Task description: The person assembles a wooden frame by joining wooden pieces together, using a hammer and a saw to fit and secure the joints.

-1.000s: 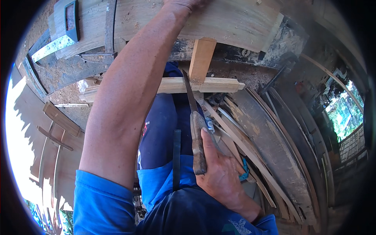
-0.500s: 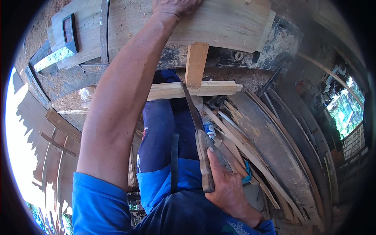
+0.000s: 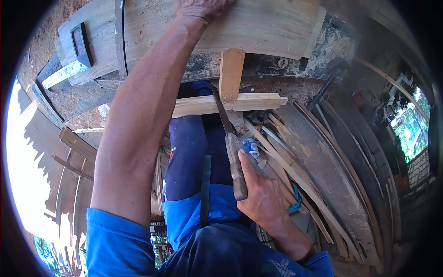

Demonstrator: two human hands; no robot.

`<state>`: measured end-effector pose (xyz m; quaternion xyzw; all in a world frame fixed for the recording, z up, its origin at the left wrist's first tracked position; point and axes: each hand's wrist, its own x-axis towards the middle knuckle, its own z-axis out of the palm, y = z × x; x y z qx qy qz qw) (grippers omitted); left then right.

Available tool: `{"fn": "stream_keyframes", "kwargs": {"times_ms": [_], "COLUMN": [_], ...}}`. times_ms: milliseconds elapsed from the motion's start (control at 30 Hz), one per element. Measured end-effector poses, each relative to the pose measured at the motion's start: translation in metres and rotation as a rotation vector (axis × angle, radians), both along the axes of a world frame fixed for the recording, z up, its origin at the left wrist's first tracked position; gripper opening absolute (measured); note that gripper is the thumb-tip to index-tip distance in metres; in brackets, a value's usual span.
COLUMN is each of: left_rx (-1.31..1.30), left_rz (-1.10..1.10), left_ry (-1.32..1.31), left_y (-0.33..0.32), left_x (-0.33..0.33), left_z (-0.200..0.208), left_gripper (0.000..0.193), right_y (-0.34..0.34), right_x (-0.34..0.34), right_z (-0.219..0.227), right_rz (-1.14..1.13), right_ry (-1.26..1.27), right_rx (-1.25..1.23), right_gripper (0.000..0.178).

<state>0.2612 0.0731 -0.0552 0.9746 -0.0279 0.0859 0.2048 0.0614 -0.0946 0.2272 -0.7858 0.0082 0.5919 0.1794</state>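
Observation:
My right hand (image 3: 262,193) is wrapped round the wooden handle of a handsaw (image 3: 236,168), with its forefinger laid along the handle. The saw's narrow blade runs away from me and crosses a pale wooden batten (image 3: 196,106), just left of where an orange-brown wood piece (image 3: 232,74) meets it. That piece juts out from under the edge of a wide board (image 3: 258,32). My left hand (image 3: 203,8) rests on the board at the top edge of the view. Its fingers are cut off or hidden there.
A try square (image 3: 82,51) with a pale metal end lies on the board at left, near a dark curved strip (image 3: 121,41). At right, long planks (image 3: 323,166) and offcuts lean in a heap, with a clamp-like metal tool (image 3: 325,87) above them. Sawdust covers the ground.
My right hand and the saw have moved away from me, pushing the blade farther across the batten. My left hand stays on the board, and the view has shifted slightly.

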Motion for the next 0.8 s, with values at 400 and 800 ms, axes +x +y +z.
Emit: {"fn": "stream_keyframes", "kwargs": {"times_ms": [400, 800], "left_rx": [-0.011, 0.021], "left_rz": [0.014, 0.02], "left_ry": [0.022, -0.001], "left_y": [0.001, 0.001], "left_x": [-0.001, -0.004], "left_z": [0.004, -0.004], "left_gripper": [0.051, 0.054], "right_y": [0.019, -0.103], "right_x": [0.024, -0.017], "right_z": [-0.052, 0.101], "right_rz": [-0.071, 0.053], "right_ry": [0.08, -0.426], "right_rx": [-0.058, 0.083], "right_gripper": [0.068, 0.075]}}
